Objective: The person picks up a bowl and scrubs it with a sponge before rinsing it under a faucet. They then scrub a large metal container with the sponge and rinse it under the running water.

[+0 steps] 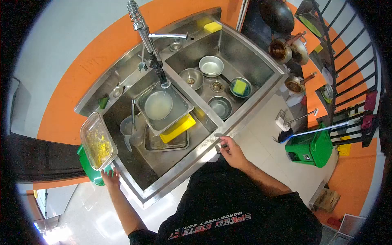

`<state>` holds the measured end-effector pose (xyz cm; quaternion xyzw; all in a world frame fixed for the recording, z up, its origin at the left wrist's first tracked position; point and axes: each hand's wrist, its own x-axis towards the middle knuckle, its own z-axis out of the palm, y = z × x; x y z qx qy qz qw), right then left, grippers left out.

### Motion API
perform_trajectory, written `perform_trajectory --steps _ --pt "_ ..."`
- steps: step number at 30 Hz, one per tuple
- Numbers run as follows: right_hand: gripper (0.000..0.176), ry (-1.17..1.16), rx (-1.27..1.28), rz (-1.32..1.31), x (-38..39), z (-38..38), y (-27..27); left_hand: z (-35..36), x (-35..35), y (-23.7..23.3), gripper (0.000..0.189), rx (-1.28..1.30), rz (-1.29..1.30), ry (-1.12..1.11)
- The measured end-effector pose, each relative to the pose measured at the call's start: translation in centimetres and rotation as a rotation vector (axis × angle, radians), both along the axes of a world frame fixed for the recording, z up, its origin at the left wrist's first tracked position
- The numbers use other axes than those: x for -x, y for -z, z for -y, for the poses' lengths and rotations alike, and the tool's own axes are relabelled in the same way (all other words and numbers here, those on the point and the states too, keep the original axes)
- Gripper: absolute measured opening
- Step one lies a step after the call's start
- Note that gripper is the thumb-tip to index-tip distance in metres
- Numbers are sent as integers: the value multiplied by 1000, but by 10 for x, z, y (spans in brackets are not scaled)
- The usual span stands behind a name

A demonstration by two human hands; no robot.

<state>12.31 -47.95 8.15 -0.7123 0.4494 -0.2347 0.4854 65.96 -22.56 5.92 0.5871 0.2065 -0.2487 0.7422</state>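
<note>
At the left end of the sink, my left hand [110,178] grips the near end of a clear plastic container [99,141]. The container is tilted and has yellow food scraps along its inside. Beside the front rim of the sink is my right hand [232,152], its fingers loosely curled and apart from the thumb, with nothing seen in it. In the left basin, a metal pan [185,109] under the spring faucet [157,67] holds a round bowl of cloudy water [158,105]. A whisk [133,118] stands in a clear jug [127,127] near the container.
A yellow tray [178,128] and a metal tray [179,143] lie in the left basin. Metal bowls [211,66] and a small pan with a sponge [240,87] sit in the right basin. A green bin [314,148] and a broom [285,135] stand at right.
</note>
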Motion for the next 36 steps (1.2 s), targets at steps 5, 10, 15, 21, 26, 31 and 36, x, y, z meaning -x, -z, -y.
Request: perform_trajectory --steps 5,10,15,21,26,31,36 --pt "45 11 -64 20 8 20 -7 -15 31 39 68 -282 302 84" --pt "43 -23 -60 42 17 50 -6 -7 70 41 55 -424 448 4" --pt "39 -101 7 71 41 140 5 14 144 28 51 -495 556 -29" --pt "31 34 387 27 44 311 7 42 271 23 39 -921 803 190" --pt "27 -141 186 91 -8 355 2 91 361 -7 34 -910 822 238" --pt "23 -347 67 169 -81 313 -1 129 375 -19 28 -978 822 371" --pt "26 -728 83 219 -169 255 27 149 342 17 24 -1060 1046 394"
